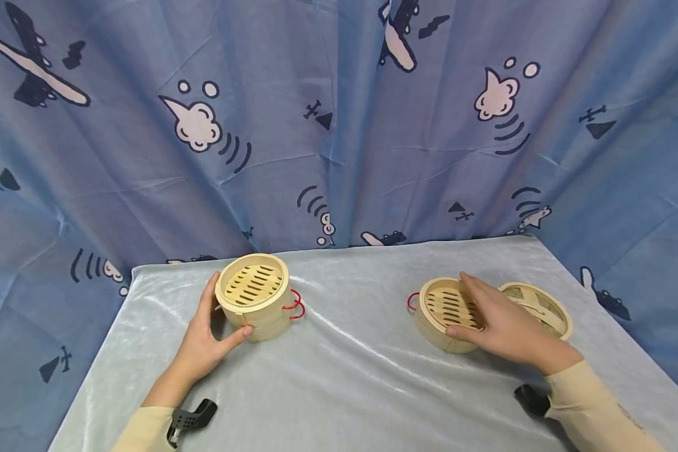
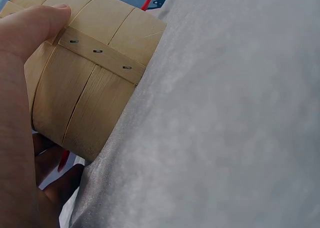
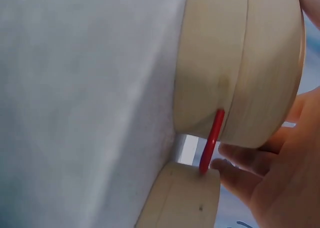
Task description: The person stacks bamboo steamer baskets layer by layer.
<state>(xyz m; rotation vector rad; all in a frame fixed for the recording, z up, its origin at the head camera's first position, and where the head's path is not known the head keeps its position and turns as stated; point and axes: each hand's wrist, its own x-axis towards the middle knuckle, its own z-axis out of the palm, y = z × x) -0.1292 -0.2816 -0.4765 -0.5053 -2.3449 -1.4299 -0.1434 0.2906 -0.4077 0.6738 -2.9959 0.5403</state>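
On the left side of the table stand two stacked bamboo steamer baskets [image 1: 268, 319] with red loop handles [image 1: 297, 306] facing right. My left hand [image 1: 202, 345] grips the stack from its left, thumb at the near side and fingers round the far side. In the left wrist view the thumb [image 2: 54, 18] presses the upper basket wall. Toward the right, my right hand [image 1: 505, 328] holds another bamboo steamer basket [image 1: 431, 323] by its rim, thumb in front and fingers behind. Its slatted floor shows. A round woven bamboo lid [image 1: 562, 317] lies just right of it, partly behind my hand.
Pale grey velvety cloth [image 1: 350, 376] covers the table, with light creases between the two sets of baskets. A blue patterned curtain [image 1: 282, 125] hangs behind the table and along both sides. Black wrist straps [image 1: 194, 417] sit on the cream sleeves.
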